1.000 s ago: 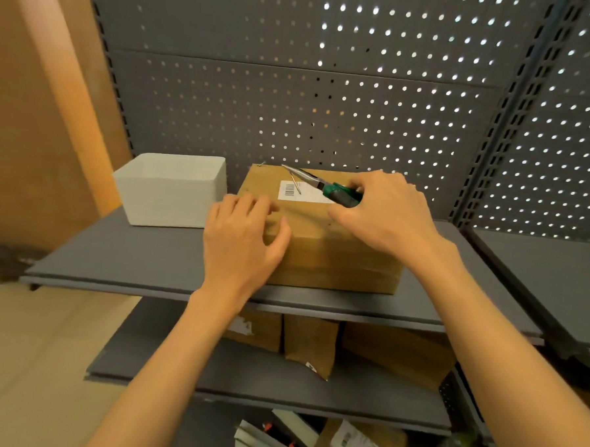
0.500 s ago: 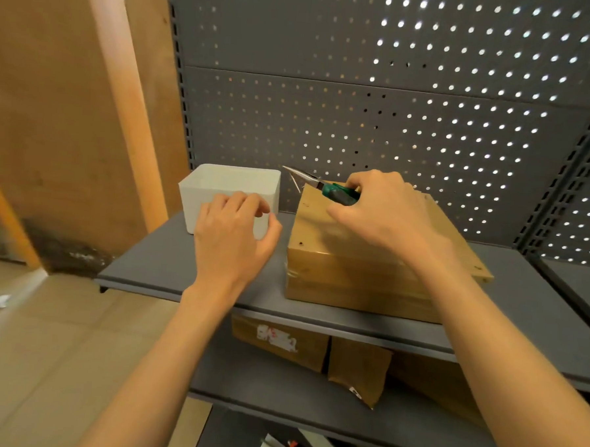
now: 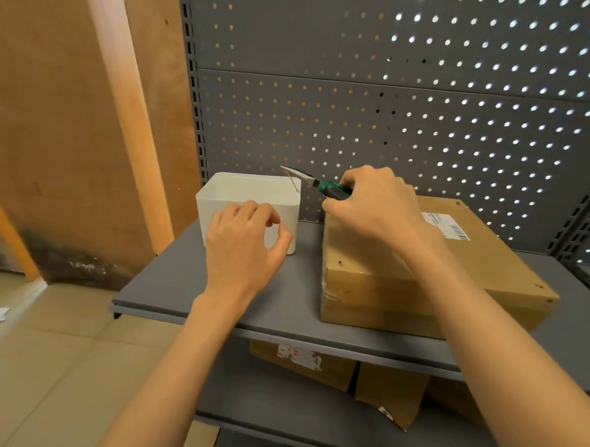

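The needle-nose pliers (image 3: pixel 318 183) have slim, bright metal jaws tapering to a point and dark green handle sleeves. They hang just above the back right corner of the white bin (image 3: pixel 254 188), tips aimed over its open top. A thin metal sliver (image 3: pixel 293 183), probably a staple though it is too fine to tell for sure, hangs slantwise from the tips over the bin's rim. The right hand (image 3: pixel 373 203), just to the right of the bin, has its fingers wrapped around the handles, hiding all but a short stretch of green. The left hand (image 3: pixel 243 244) is in front of the bin's near wall with its fingers loosely curled and thumb apart, holding nothing; whether it touches the wall cannot be made out. It covers much of that wall. Right of the bin on the same grey shelf (image 3: pixel 181 285) lies a taped cardboard box (image 3: pixel 455 266) with a printed label, partly covered by the right forearm. Behind the bin rises a grey pegboard (image 3: pixel 361 107). Below the bin's shelf, brown parcels (image 3: pixel 313 364) show only in part.
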A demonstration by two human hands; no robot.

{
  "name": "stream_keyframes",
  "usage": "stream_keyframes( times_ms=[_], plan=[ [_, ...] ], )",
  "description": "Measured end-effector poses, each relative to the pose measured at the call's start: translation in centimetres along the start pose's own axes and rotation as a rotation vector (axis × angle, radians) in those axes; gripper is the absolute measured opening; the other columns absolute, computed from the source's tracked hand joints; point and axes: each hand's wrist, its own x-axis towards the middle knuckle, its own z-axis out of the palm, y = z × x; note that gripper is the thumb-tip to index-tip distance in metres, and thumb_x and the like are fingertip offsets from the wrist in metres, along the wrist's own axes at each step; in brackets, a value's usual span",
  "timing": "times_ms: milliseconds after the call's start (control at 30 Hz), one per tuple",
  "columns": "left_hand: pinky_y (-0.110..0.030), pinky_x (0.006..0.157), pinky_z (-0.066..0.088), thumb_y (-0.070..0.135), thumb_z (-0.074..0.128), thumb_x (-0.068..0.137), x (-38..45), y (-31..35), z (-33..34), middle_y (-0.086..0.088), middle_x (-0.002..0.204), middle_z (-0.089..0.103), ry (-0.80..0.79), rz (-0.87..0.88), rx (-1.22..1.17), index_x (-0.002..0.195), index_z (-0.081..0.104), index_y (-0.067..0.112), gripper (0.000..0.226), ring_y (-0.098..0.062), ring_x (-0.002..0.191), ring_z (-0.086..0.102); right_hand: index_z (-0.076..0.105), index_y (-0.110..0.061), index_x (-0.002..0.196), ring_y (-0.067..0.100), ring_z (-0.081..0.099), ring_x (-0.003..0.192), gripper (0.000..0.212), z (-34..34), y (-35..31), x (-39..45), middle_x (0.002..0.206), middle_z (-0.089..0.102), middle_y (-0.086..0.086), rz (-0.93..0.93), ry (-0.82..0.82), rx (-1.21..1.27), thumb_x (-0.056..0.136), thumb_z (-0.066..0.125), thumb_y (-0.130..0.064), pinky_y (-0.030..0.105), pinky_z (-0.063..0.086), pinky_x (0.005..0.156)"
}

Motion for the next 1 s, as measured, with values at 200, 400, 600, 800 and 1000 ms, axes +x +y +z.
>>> stream_keyframes(
  times_ms=[200, 400, 600, 800, 1000],
  plan=[
    [-0.024, 0.065, 0.031, 0.034, 0.044, 0.082, 0.4, -1.1, 1.1, 0.0, 0.073, 0.065, -0.012, -0.013, -0.021, 0.075, 0.063, 0.015, 0.028, -0.018, 0.07, 0.057, 0.064, -0.014, 0.091, 0.03, 0.045, 0.078, 0.026, 0.9, -0.5, 1.8, 0.082, 0.054, 0.007, 0.011, -0.027, -0.038, 0.077, 0.058, -0.034, 0.029, 0.031, 0.067],
    [-0.025, 0.063, 0.031, 0.033, 0.046, 0.082, 0.8, -1.7, 2.1, 0.001, 0.071, 0.064, -0.025, -0.022, -0.023, 0.074, 0.063, 0.015, 0.026, -0.019, 0.068, 0.056, 0.061, -0.013, 0.094, 0.031, 0.049, 0.084, 0.03, 2.0, -1.0, 3.1, 0.089, 0.055, 0.007, -0.019, -0.071, -0.104, 0.078, 0.058, -0.038, 0.03, 0.032, 0.069],
    [-0.027, 0.062, 0.033, 0.033, 0.046, 0.081, 0.7, -2.0, 2.4, 0.002, 0.071, 0.063, -0.032, -0.028, -0.031, 0.075, 0.062, 0.015, 0.025, -0.019, 0.067, 0.055, 0.06, -0.013, 0.104, 0.03, 0.053, 0.093, 0.037, 2.9, -0.7, 3.6, 0.108, 0.058, 0.007, -0.033, -0.062, -0.147, 0.078, 0.058, -0.039, 0.031, 0.032, 0.071],
    [-0.03, 0.069, 0.046, 0.029, 0.056, 0.087, 0.7, -0.3, 2.4, 0.011, 0.08, 0.064, -0.189, -0.256, -0.42, 0.083, 0.062, 0.02, 0.012, -0.01, 0.076, 0.057, 0.061, -0.013, 0.101, 0.025, 0.045, 0.081, 0.035, 2.0, 0.6, 2.7, 0.104, 0.055, 0.005, -0.036, -0.002, -0.141, 0.08, 0.058, -0.041, 0.03, 0.033, 0.069],
    [-0.022, 0.069, 0.047, 0.025, 0.06, 0.088, 1.5, 2.2, 2.9, 0.016, 0.08, 0.062, -0.277, -0.288, -0.61, 0.089, 0.063, 0.017, 0.008, 0.002, 0.075, 0.058, 0.061, -0.016, 0.1, 0.024, 0.055, 0.09, 0.045, 0.4, 3.4, 0.6, 0.1, 0.054, 0.001, -0.018, 0.04, -0.135, 0.082, 0.052, -0.056, 0.032, 0.04, 0.07]
  ],
)
